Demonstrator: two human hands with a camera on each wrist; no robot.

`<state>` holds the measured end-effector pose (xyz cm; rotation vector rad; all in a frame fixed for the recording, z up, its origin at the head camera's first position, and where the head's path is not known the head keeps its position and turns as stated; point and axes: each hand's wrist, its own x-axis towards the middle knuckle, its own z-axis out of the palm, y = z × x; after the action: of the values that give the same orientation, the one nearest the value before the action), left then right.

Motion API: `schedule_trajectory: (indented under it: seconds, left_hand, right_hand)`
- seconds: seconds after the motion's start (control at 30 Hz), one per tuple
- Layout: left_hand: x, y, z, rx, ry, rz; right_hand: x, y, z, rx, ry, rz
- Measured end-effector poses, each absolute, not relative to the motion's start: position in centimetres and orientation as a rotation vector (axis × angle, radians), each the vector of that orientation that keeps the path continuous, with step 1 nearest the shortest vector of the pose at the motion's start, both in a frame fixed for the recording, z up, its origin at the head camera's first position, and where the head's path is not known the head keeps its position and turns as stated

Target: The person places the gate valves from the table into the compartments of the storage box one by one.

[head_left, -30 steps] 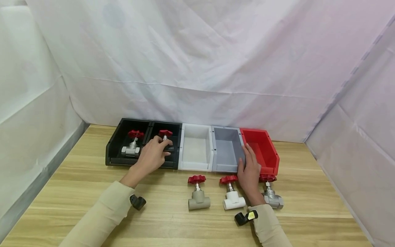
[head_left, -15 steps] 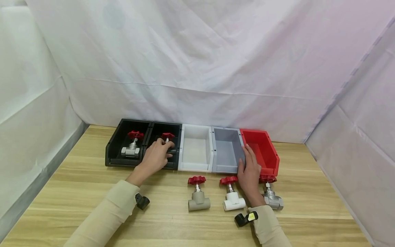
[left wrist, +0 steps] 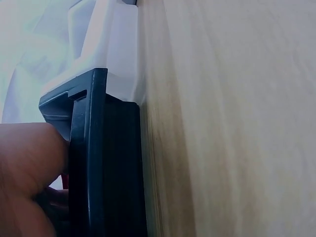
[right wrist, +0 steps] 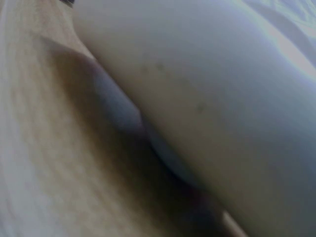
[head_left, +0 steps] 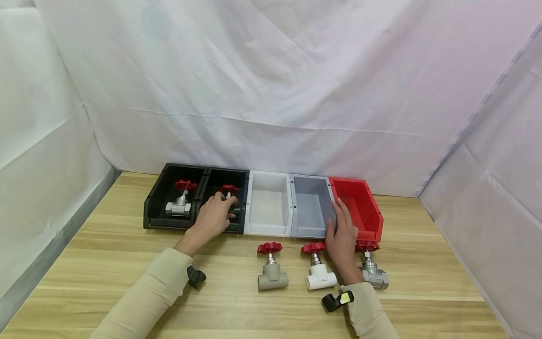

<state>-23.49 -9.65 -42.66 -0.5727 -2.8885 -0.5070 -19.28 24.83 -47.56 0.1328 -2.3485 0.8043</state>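
Observation:
In the second black bin (head_left: 247, 179), my left hand (head_left: 211, 217) has its fingers curled round a dark-bodied valve whose red handwheel (head_left: 230, 188) shows above them; the valve's body is mostly hidden. The left wrist view shows that hand (left wrist: 29, 163) behind the bin's front wall (left wrist: 118, 163). My right hand (head_left: 342, 235) rests with extended fingers on the edges where the grey bin (head_left: 313, 202) and the red bin (head_left: 377, 216) meet. Beside its wrist lies a metal valve (head_left: 374, 275), partly covered. The right wrist view is blurred and mostly filled by skin.
A metal valve (head_left: 179, 207) stands in the leftmost black bin (head_left: 149, 207). Next to the second black bin is a white bin (head_left: 268, 202). In front of the row lie a beige valve (head_left: 272, 277) and a white valve (head_left: 321, 277). White cloth (head_left: 271, 94) hangs behind.
The left hand has shifted slightly right, and the red handwheel under it sits a little lower in the bin. The right hand has stayed in place.

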Motion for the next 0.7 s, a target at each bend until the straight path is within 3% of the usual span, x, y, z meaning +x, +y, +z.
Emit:
schedule_trajectory:
  seconds: [0.7]
  left_hand:
    - [-23.59, -9.60, -42.62, -0.565, -2.930, -0.523]
  right_hand:
    - [-19.21, 24.75, -47.40, 0.136, -2.357, 0.793]
